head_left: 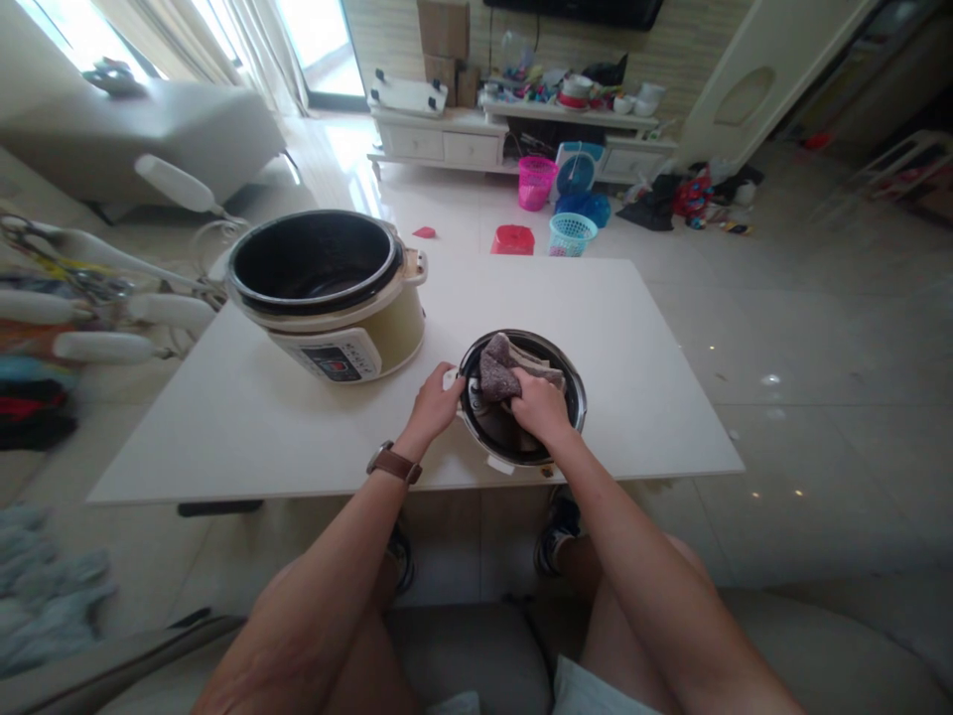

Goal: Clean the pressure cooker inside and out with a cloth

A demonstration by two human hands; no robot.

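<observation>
A round pressure cooker lid (pixel 525 442) lies with its dark inner side up near the front edge of the white table. My left hand (pixel 438 399) is closed on the lid's left edge, by a small white tab. In my right hand (pixel 542 405) is a bunched grey-brown cloth (pixel 500 369), pressed against the inside of the lid. The cloth and fingers cover part of the lid's inner surface. To the left stands the electric pressure cooker (pixel 387 333), upright and without its lid, showing a dark interior and a front control panel.
The white table (pixel 596 308) reaches my knees. A white lamp-like fixture with several arms (pixel 179 184) juts in at the table's left. Beyond the table are a red stool (pixel 513 239), a light-blue basket (pixel 572 233) and a pink basket (pixel 536 184) on the floor.
</observation>
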